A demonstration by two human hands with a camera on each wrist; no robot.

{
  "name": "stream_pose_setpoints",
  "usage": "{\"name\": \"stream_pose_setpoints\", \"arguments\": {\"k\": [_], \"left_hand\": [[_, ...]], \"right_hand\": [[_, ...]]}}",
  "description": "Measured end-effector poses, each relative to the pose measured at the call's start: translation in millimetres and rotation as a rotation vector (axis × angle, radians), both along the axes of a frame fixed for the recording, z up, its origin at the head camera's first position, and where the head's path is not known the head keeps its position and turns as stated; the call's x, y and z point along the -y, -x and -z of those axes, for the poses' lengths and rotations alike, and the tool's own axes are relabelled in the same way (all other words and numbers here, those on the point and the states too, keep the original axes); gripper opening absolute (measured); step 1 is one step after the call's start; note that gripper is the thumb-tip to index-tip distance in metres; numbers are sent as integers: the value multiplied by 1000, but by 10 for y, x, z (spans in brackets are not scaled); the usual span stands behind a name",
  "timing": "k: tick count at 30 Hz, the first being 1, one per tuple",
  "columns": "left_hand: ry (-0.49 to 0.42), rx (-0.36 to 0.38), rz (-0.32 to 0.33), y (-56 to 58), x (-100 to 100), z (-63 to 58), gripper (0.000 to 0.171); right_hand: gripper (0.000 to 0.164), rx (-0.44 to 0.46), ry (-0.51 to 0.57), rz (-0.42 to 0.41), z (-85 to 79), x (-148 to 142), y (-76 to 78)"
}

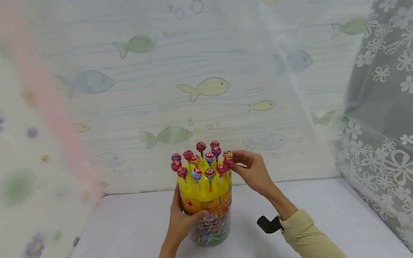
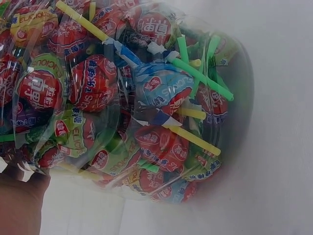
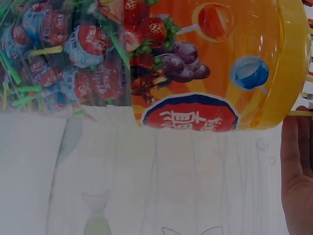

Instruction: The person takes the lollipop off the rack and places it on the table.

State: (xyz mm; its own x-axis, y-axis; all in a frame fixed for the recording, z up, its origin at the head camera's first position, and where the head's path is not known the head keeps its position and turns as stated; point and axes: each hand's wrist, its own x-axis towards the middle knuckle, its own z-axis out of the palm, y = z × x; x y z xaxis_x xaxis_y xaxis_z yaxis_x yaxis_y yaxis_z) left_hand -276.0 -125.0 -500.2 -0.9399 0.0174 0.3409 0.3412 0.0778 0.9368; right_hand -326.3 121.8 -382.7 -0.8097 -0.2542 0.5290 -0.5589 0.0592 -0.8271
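A clear plastic jar [image 1: 211, 231] full of wrapped lollipops stands upright on the table, with an orange label [image 3: 210, 63] round its upper half. Its yellow lid [image 1: 203, 193] carries several lollipops standing on their sticks. My left hand [image 1: 182, 221] grips the jar's left side, thumb across the front near the barcode. At the lid's right edge, my right hand [image 1: 253, 174] pinches a red-wrapped lollipop [image 1: 228, 162] between thumb and fingers. In the right wrist view, a yellow stick [image 3: 301, 113] shows by the fingers; the lollipop's head is out of sight there.
Inside the jar, lollipops [image 2: 161, 83] with yellow and green sticks fill the lower part. White cloth covers the table [image 1: 127, 237]. Behind it hangs a fish-print curtain [image 1: 206, 60], with a flowered sheet [image 1: 10, 170] on the left and a lace-patterned one [image 1: 405, 169] on the right.
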Motion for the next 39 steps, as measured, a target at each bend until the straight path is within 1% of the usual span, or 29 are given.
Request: {"name": "stream_pose_setpoints", "arguments": {"k": [4,9,13,17,21,25,30,33,37,39], "left_hand": [[-1,1,0,-10,-14,7,104],[5,7,-13,-42,-22,3,105],[11,-8,-24,-60,-14,2,105],[15,-23,-35,-55,-3,11,104],[18,-21,-36,-57,-6,21,103],[17,-18,-44,-83,-26,19,103],[23,-21,-60,-120,-56,13,101],[23,-23,-61,-129,-63,9,101],[20,-15,-60,-141,-63,14,101],[17,-13,-58,-147,-61,12,100]], "right_hand": [[24,-29,24,42,-68,12,9],[23,-63,95,66,-136,-23,20],[25,-48,137,60,-106,-80,23],[27,-20,167,77,-20,-136,34],[28,54,173,124,107,-214,10],[31,188,138,162,276,-303,-20],[33,337,88,212,591,-434,-5],[33,409,90,236,785,-500,31],[33,461,86,256,986,-573,68],[33,473,63,271,1068,-605,79]]}}
